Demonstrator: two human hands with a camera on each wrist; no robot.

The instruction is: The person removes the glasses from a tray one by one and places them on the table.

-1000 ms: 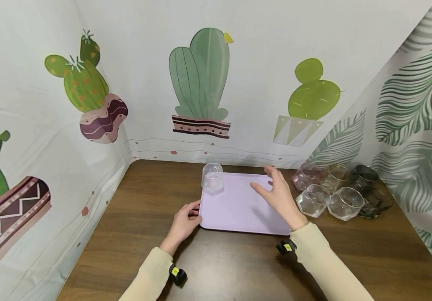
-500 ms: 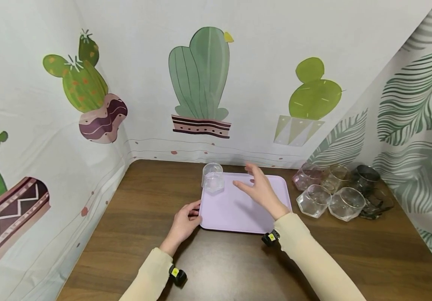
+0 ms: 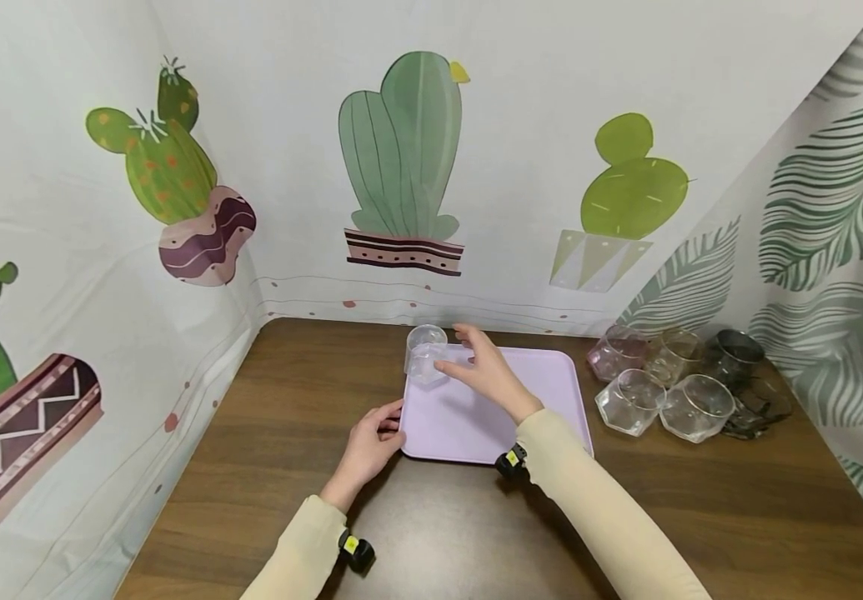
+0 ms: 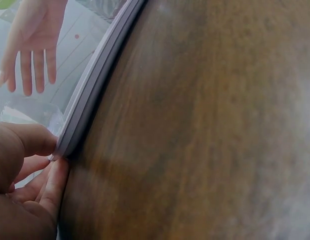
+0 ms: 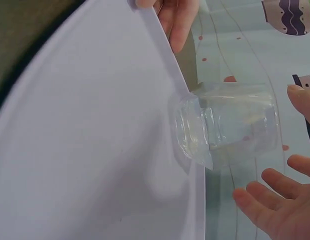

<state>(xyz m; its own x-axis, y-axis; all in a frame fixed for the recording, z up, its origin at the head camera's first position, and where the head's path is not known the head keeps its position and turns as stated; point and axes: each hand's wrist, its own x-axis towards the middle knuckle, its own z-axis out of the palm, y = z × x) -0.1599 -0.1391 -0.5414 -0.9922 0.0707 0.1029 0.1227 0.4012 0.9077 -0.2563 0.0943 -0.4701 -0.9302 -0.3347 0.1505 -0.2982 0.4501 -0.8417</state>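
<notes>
A lilac tray lies on the brown table. My left hand pinches its front left edge between thumb and fingers, close up in the left wrist view. One clear drinking glass stands upright at the tray's back left corner; the right wrist view shows its faceted base on the lilac surface. Just right of this glass, my right hand hovers over the tray with thumb and fingers spread. A gap shows between its fingertips and the glass in the right wrist view.
To the tray's right stand several more glasses: a pink one, an amber one, a dark grey one and two clear ones in front. A dark see-through object lies beside them. Patterned cloth rises behind the table.
My right hand has moved left across the tray, from its right side to beside the clear glass, fingers still spread. The left hand keeps its hold on the tray edge.
</notes>
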